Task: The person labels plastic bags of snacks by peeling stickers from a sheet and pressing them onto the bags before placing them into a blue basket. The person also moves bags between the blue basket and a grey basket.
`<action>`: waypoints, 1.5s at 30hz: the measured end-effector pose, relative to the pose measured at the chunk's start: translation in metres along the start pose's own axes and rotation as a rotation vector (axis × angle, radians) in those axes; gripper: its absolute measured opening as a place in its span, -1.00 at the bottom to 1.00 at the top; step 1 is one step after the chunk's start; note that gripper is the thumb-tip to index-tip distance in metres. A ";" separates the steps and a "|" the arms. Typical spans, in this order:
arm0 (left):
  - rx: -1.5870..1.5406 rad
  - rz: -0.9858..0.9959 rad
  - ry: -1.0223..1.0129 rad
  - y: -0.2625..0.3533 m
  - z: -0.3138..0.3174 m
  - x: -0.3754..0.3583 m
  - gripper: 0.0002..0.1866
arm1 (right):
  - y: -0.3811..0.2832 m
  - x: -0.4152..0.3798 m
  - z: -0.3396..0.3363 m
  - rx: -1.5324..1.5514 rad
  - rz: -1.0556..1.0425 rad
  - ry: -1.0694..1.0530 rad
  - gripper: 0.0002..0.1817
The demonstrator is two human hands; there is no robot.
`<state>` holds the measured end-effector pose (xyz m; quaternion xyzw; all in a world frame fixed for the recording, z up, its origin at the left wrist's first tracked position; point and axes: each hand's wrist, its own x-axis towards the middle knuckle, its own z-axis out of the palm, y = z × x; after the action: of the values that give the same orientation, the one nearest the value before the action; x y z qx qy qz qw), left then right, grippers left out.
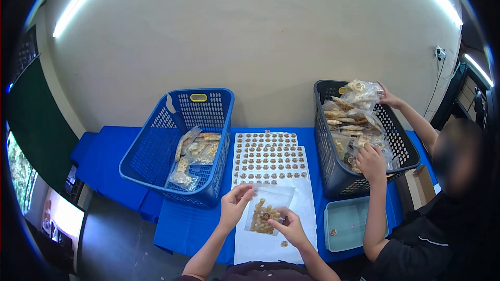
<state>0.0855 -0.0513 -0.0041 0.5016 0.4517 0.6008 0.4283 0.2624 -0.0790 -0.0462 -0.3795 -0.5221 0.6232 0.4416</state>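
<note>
A clear zip bag of snacks [259, 224] lies over the white sticker sheets in front of me. A round brown sticker [265, 217] shows on its front. My left hand [235, 207] is closed at the bag's upper left edge, fingertips pinching there. On the right side, my right hand [289, 228] is closed on the bag, its thumb tip right beside the sticker. Beyond the bag, the sticker sheet [268, 152] carries rows of the same round stickers. One more sticker [284, 243] sits below my right hand.
To the left stands a blue basket [211, 187] with several filled bags. A dark basket [333, 177] on the right is piled with bags; a co-worker's hands [371, 162] reach into it and hold bags. A pale green tray [344, 244] and an open cardboard box [421, 187] sit nearby.
</note>
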 end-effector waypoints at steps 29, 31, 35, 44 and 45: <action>0.270 0.285 0.337 0.025 0.011 0.002 -0.92 | -0.056 -0.003 0.040 -0.495 -0.395 0.095 -0.76; 0.265 0.297 0.332 0.021 0.009 0.001 -0.92 | -0.056 -0.003 0.041 -0.488 -0.420 0.073 -0.76; 0.246 0.126 0.206 0.006 0.010 0.004 -0.88 | -0.041 -0.002 0.032 -0.433 -0.400 0.122 -0.77; 0.381 0.262 -0.384 -0.011 0.042 -0.039 -0.50 | -0.021 -0.004 0.003 -0.299 -0.157 0.262 -0.73; 0.387 0.248 -0.377 -0.010 0.041 -0.038 -0.51 | -0.017 -0.003 0.002 -0.398 -0.208 0.264 -0.72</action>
<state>0.1314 -0.0812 -0.0186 0.7279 0.4055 0.4477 0.3244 0.2644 -0.0816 -0.0287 -0.4813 -0.6085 0.4044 0.4843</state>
